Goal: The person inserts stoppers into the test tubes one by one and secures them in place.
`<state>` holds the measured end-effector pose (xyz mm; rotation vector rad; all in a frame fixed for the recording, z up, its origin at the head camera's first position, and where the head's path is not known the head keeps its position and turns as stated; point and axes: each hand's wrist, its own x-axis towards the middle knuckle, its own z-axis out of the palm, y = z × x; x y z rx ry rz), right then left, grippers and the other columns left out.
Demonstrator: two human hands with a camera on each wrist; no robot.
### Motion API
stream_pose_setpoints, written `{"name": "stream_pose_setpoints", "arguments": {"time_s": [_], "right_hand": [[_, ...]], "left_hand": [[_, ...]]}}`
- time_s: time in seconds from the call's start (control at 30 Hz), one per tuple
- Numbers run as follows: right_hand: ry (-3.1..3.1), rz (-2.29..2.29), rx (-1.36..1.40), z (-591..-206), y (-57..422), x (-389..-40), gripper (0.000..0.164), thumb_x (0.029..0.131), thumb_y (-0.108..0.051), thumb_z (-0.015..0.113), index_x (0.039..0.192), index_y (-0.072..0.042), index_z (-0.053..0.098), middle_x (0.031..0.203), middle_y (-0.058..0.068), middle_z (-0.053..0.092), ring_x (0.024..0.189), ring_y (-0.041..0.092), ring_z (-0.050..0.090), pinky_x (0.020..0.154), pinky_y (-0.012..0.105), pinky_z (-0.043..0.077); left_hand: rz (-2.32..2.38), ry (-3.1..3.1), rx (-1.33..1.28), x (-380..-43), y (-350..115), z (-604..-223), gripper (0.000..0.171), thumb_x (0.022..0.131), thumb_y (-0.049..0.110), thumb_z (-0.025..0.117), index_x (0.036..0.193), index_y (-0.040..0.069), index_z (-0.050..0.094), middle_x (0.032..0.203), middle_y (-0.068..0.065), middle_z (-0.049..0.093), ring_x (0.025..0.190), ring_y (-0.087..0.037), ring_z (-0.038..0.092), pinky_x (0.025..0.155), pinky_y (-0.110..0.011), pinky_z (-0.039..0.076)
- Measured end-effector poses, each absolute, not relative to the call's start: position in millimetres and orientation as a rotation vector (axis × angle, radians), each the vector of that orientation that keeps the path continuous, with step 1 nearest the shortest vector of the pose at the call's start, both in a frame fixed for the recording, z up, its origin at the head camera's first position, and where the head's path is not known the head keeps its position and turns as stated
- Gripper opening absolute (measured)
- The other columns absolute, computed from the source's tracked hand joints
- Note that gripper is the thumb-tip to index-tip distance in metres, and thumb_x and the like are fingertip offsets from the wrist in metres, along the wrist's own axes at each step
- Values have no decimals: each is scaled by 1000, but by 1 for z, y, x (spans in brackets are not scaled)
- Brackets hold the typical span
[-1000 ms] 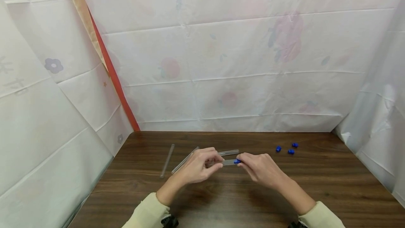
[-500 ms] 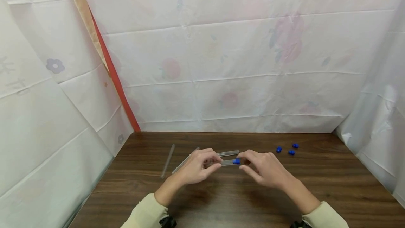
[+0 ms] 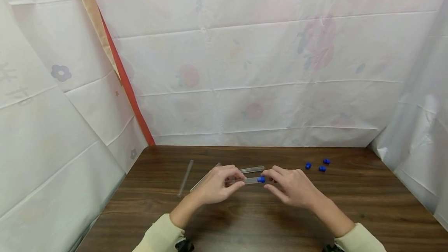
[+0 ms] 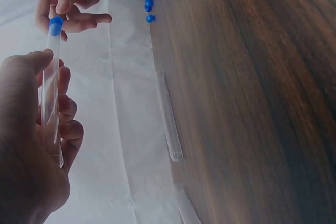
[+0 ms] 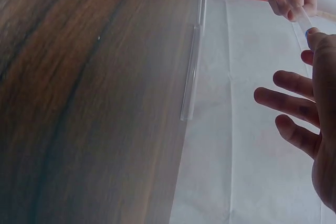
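In the head view my left hand grips a clear test tube over the middle of the table, its thumb and fingers curled round it. A blue cap sits in the tube's right end, and the tube points toward my right hand. One fingertip of the right hand touches the cap's end, while its thumb stands apart below and the other fingers are spread. From the left wrist view, the held tube runs along the palm with its blue cap beyond the thumb.
Another clear tube lies on the wooden table at left. A second tube is partly behind the left hand, and a third lies just beyond. Three blue caps lie back right. White sheeting encloses the table.
The right hand has loosened from its pinch on the cap; its thumb has moved away, leaving a fingertip at the cap's end. The left hand keeps its hold on the tube.
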<state>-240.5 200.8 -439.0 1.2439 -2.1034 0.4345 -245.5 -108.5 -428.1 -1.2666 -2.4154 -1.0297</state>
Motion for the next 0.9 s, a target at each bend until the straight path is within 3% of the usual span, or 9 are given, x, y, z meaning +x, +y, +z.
{"name": "stream_pose_setpoints", "arguments": {"time_s": [0.1, 0.47, 0.9], "right_hand": [[-2059, 393, 1247, -439, 199, -242, 42, 121, -44, 46, 117, -17, 77, 89, -10, 69, 58, -13, 43, 54, 1, 27], [-1980, 397, 1267, -444, 194, -244, 42, 122, -38, 43, 113, -17, 77, 82, -11, 63, 60, -13, 41, 55, 1, 29], [-2001, 556, 1273, -446, 189, -240, 31, 121, -32, 51, 107, -16, 74, 84, -10, 69, 59, -14, 43, 57, 2, 33]], "left_hand": [[-1012, -2430, -1271, -245, -107, -428, 7, 106, 18, 78, 112, 15, 80, 99, 2, 79, 75, 11, 51, 66, -13, 49], [-1002, -2348, -1311, -243, -104, -429, 6, 105, 15, 78, 108, 11, 80, 93, 0, 77, 71, 9, 49, 63, -12, 46], [-947, -2306, -1288, -244, -102, -433, 5, 106, 20, 79, 105, 15, 81, 91, 3, 75, 69, 8, 49, 62, -8, 41]]}}
